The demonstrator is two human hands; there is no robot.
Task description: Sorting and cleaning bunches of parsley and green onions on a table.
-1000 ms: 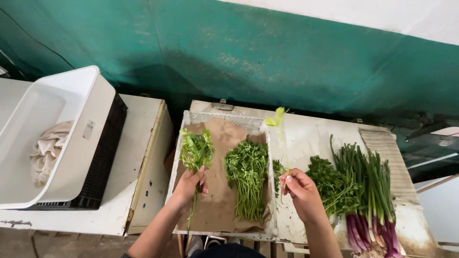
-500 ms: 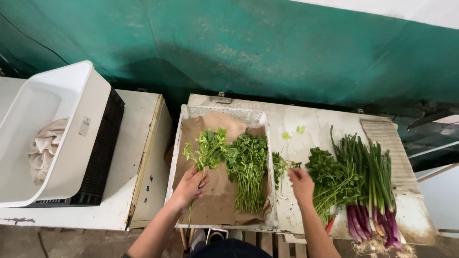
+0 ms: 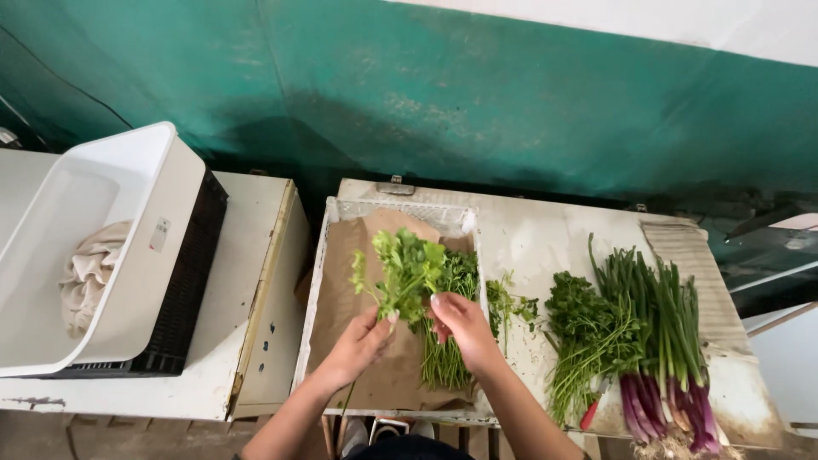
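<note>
My left hand (image 3: 362,343) grips the stems of a small bunch of leafy green herbs (image 3: 402,268) and holds it up over a white crate (image 3: 317,281) lined with brown paper. My right hand (image 3: 460,325) is closed on the same bunch from the right, fingertips at the stems. Under the hands a second herb bunch (image 3: 447,358) lies lengthwise on the paper in the crate's right half.
Right of the crate lie loose sprigs (image 3: 509,302), a pile of leafy herbs (image 3: 584,328) and purple-based spring onions (image 3: 669,341) on a worn table (image 3: 554,230). At the left a white tub (image 3: 145,255) with a cloth (image 3: 89,273) sits on a black crate. A green wall stands behind.
My left hand carried the herb bunch rightward to the crate's middle. My right hand came in from the crate's right rim and took hold of the same bunch.
</note>
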